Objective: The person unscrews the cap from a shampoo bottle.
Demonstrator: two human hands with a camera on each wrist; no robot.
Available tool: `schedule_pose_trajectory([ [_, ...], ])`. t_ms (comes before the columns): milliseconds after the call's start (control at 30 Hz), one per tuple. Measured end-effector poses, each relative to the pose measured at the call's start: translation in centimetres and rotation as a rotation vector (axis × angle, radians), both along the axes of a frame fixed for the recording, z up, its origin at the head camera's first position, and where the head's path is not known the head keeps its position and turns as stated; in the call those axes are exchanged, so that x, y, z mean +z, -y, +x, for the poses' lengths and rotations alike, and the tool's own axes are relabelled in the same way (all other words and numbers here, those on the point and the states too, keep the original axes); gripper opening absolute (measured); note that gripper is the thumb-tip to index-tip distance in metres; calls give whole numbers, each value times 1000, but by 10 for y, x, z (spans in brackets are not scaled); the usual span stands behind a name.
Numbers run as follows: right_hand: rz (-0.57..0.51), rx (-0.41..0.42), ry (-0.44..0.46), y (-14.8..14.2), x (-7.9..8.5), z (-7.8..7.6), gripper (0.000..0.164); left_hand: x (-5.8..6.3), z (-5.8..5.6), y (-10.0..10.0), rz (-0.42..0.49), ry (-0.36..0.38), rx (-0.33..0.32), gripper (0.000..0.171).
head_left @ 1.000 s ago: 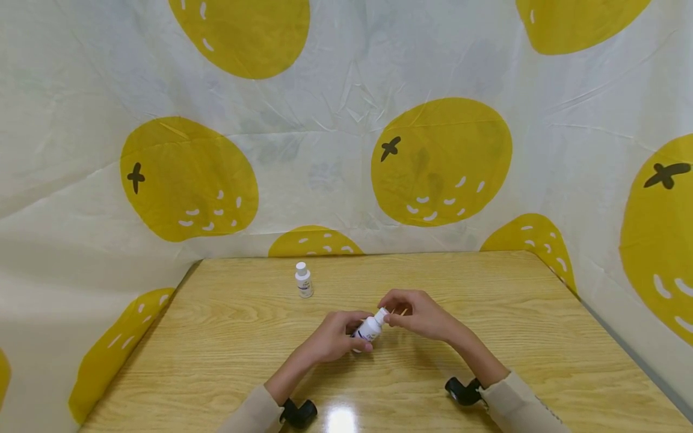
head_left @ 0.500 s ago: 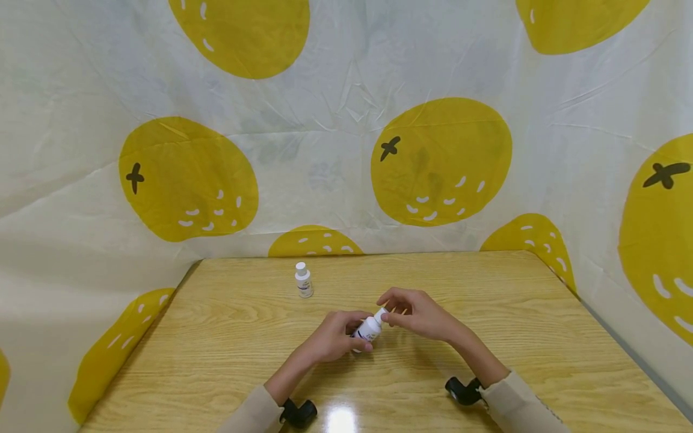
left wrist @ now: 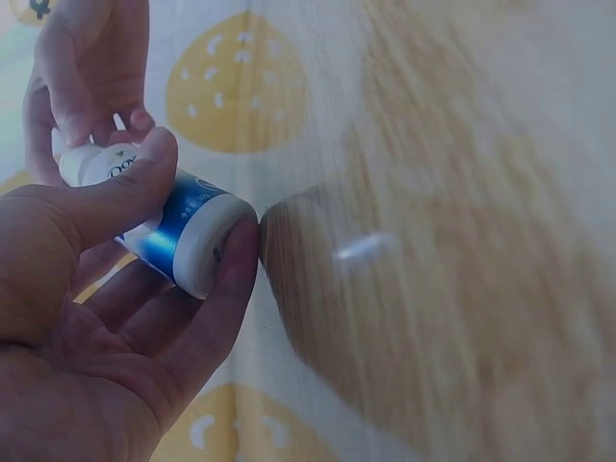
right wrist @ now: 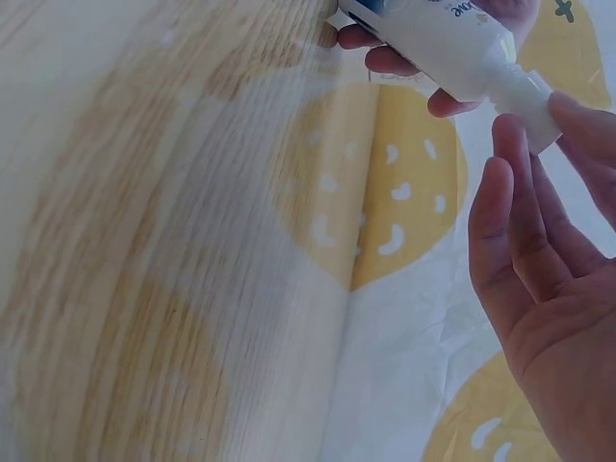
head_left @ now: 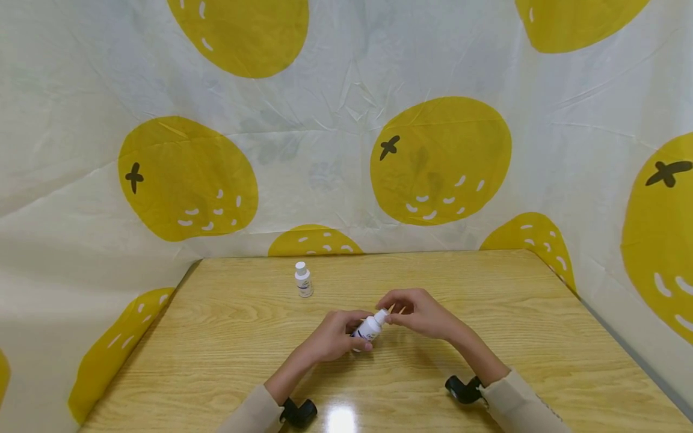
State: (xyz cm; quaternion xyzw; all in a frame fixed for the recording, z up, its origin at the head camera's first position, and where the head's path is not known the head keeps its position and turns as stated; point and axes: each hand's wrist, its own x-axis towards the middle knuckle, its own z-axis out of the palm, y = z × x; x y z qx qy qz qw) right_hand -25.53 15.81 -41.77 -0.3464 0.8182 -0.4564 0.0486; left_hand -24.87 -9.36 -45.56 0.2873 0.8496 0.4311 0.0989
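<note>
Tilted up to the right above the table, a small white bottle (head_left: 370, 328) with a blue-and-white label is gripped round its body by my left hand (head_left: 330, 338). In the left wrist view the thumb lies over the bottle's label (left wrist: 171, 239) and a finger is against its base. My right hand (head_left: 425, 315) pinches the white cap (right wrist: 527, 108) between thumb and fingertips, and the cap sits on the bottle's neck. In the right wrist view the thumb touches one side of the cap, with fingers at the other.
A second small white bottle (head_left: 304, 281) with its cap on stands upright farther back, left of the hands. The wooden table (head_left: 227, 337) ends at a white cloth (head_left: 325, 186) printed with yellow fruit. Black wrist cameras (head_left: 463, 391) hang below both sleeves.
My right thumb and fingers have shifted slightly around the cap, loosening half a second ago and closing on it again now. The left hand and bottle have stayed in place.
</note>
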Motion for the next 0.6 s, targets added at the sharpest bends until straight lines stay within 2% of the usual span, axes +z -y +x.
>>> schedule_pose_trajectory([
  [200, -20, 6, 11, -1, -1, -2, 18, 0, 0, 0, -9, -1, 12, 52],
  [433, -39, 33, -24, -1, -4, -3, 16, -1, -1, 0, -7, 3, 18, 51],
  [600, -23, 15, -6, -1, -1, -2, 25, 0, 0, 0, -10, -1, 12, 50],
])
